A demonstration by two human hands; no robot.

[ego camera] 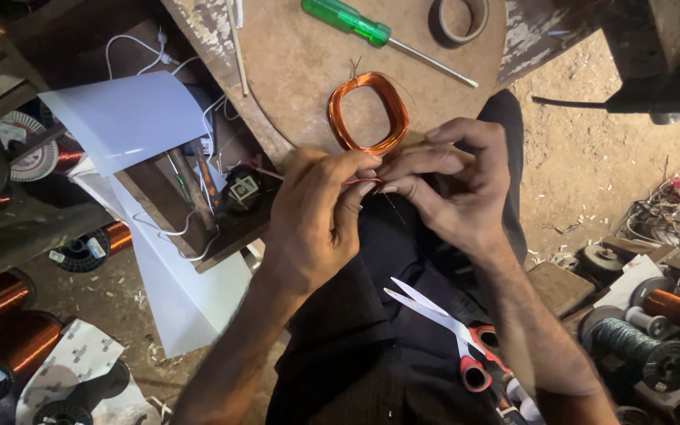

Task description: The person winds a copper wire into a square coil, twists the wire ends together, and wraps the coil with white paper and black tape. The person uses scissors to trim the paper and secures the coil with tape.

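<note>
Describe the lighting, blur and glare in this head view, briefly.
Head view: warm, uneven light brightens the round wooden board and the sandy floor, while the dark clothing below swallows detail. The copper coil and green screwdriver look sharp with small glints; the left hand and right hand are slightly soft, and the fine strand pinched between them is barely resolved. The scissors blades shine pale.

coil point(367, 112) on board point(301, 71), screwdriver point(371, 31) behind, scissors point(450, 327) on lap

What the hands point(379, 197) pinch is perhaps a thin sleeve.
</note>
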